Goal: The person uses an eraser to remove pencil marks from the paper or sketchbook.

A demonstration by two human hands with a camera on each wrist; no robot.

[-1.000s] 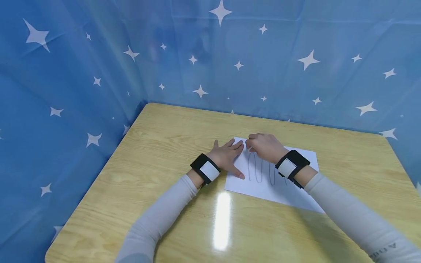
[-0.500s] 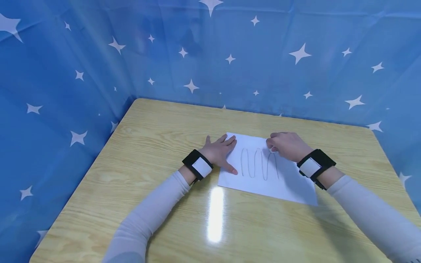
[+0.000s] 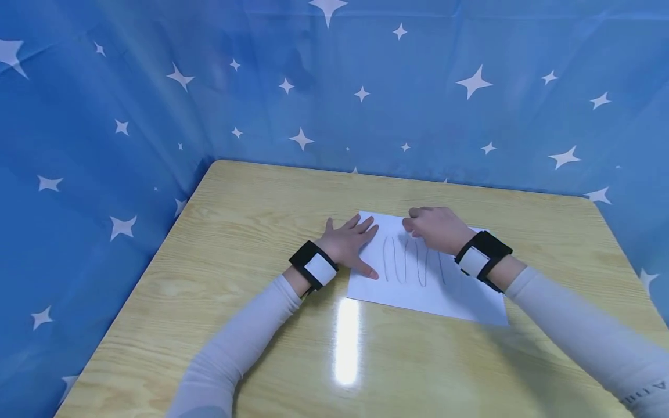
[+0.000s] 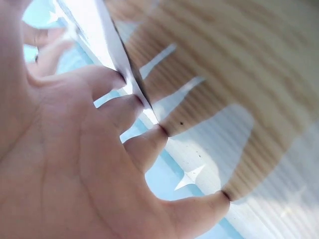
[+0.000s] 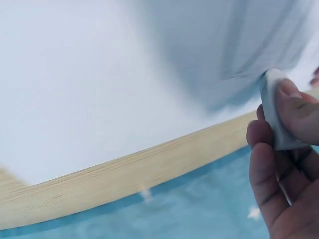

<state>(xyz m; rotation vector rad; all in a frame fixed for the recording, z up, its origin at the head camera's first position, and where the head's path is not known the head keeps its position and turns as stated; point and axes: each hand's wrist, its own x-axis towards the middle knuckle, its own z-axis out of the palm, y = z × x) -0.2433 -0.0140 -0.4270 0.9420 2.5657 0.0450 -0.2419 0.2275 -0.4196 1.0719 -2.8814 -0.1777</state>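
A white sheet of paper (image 3: 376, 293) lies on the table, marked with a wavy grey pencil line (image 3: 422, 285). My left hand (image 3: 347, 247) rests with spread fingers across the sheet's left edge; in the left wrist view its fingertips (image 4: 159, 130) press down around that edge. Over the upper part of the drawing, my right hand (image 3: 439, 228) covers some of the sheet. Between thumb and fingers it pinches a small white eraser (image 5: 276, 119), whose tip meets the paper beside the grey strokes. The tops of the line's left loops look gone.
The wooden table (image 3: 235, 244) has rounded far corners. Behind it and to its left hangs a blue curtain (image 3: 324, 69) with white stars. A bright light reflection (image 3: 346, 342) shows in front of the paper. Black bands (image 3: 483, 258) circle both wrists.
My right hand has swept right along the loop tops, then back left. Loop tops seen half a second ago are now faded at the left. The left hand stays on the paper.
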